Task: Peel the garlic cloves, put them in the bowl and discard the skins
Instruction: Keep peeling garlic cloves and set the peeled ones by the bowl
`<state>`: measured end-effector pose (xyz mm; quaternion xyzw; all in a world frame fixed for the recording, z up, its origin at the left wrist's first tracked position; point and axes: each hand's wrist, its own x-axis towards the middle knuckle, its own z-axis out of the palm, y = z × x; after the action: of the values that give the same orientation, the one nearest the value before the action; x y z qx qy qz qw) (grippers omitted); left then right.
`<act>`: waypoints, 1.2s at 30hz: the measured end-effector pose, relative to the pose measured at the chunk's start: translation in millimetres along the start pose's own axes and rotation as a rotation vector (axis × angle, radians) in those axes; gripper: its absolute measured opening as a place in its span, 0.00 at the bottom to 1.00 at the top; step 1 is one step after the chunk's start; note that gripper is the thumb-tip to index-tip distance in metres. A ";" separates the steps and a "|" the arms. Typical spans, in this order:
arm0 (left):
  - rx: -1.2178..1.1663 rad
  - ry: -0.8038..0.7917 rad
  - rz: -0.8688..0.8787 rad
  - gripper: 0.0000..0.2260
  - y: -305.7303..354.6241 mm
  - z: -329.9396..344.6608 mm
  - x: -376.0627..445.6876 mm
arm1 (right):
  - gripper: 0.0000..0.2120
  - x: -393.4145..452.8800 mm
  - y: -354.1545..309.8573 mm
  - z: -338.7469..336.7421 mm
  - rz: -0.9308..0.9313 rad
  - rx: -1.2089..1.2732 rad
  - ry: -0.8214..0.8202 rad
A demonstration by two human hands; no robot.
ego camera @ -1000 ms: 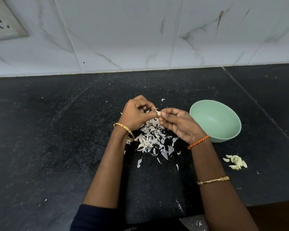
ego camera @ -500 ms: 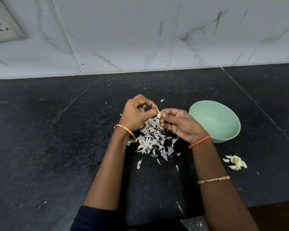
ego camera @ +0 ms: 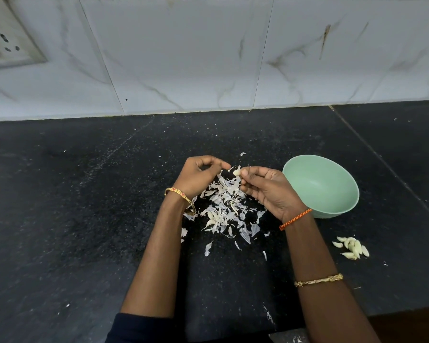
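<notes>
Nearest me, two bare forearms reach out over the black counter (ego camera: 60, 219), a gold bangle (ego camera: 318, 280) on the right one and a dark sleeve (ego camera: 139, 328) showing at the left elbow. To the right, close to the counter's edge, a small heap of peeled cloves (ego camera: 352, 247) lies on the stone, apart from the bowl. Between the wrists spreads a loose pile of skins (ego camera: 223, 206). Above it the right hand (ego camera: 270, 191), with an orange thread at its wrist, pinches a clove (ego camera: 236, 172) at its fingertips, a bit of skin hanging from it. The left hand (ego camera: 198, 177), wearing a gold bangle too, is curled with thumb and forefinger meeting just beside the clove; it may be nipping a shred of skin, though I cannot make that out. Right of the hands sits the green bowl (ego camera: 332, 206), and I see nothing in it. Behind all this rises a marble-tiled wall (ego camera: 208, 58) with a socket (ego camera: 5, 45) at the far left.
</notes>
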<state>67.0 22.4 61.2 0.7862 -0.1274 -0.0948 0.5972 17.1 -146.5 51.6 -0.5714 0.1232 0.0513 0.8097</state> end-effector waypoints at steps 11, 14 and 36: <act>-0.092 0.070 -0.097 0.17 5.9 7.5 -2.4 | 0.01 -1.5 -0.1 6.2 -0.087 -0.241 0.105; -0.067 0.054 -0.079 0.16 3.4 8.4 -2.1 | 0.01 -1.6 0.6 6.0 -0.087 -0.252 0.114; -0.126 -0.126 -0.077 0.07 -12.8 8.1 7.6 | 0.06 6.5 10.4 7.7 -0.192 -0.388 0.048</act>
<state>72.9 15.8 46.8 0.7439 -0.1280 -0.1747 0.6322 22.1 -136.1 42.8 -0.7267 0.0753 -0.0170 0.6827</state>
